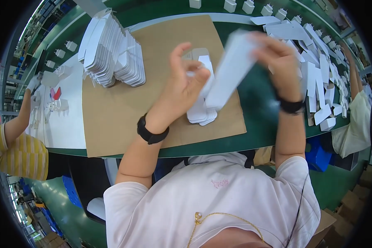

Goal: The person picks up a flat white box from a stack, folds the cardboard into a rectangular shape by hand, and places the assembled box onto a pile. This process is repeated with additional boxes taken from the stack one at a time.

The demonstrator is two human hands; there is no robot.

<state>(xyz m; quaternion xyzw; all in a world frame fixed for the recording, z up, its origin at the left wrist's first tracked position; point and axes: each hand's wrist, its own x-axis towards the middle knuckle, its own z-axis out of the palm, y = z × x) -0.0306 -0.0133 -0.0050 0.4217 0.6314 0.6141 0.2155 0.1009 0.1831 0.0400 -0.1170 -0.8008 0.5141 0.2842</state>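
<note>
My right hand (279,62), smeared by motion, grips the upper end of a long white carton (231,70). The carton tilts up to the right, its lower end over a small pile of flat white cartons (202,118). My left hand (184,84) hovers beside that pile, fingers apart and partly curled, with nothing seen in it. Under both hands lies a brown cardboard sheet (161,45). Two tall bundles of flat white cartons (101,47) stand on its far left part.
Loose white cartons (314,62) are heaped at the right. White plug adapters (248,6) line the far edge of the green table (256,111). A co-worker in a striped shirt (22,153) works at the left; another person's arm (353,76) reaches in at the right.
</note>
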